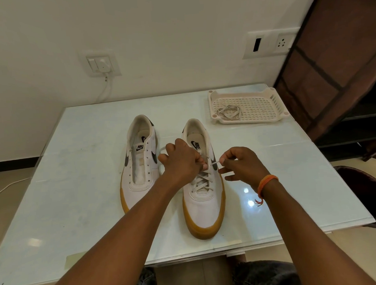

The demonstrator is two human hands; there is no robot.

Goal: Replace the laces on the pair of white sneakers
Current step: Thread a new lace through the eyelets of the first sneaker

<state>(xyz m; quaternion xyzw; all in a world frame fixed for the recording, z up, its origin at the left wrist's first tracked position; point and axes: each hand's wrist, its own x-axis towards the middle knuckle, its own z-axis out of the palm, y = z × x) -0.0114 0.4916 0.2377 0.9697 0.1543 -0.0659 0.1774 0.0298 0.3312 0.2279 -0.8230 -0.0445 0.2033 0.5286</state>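
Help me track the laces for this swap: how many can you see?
2. One lace is threaded in the right sneaker; another lace lies coiled in the tray. More may be hidden.

A single head-worn camera is looking forward and down, close above the desk [83, 210] (wide-angle), the grip sitting centre-frame.

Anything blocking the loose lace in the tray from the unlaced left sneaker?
Nothing visible. The loose lace lies in the cream plastic tray; bare glass tabletop runs to the unlaced sneaker. Both hands pinch the other sneaker's lace.
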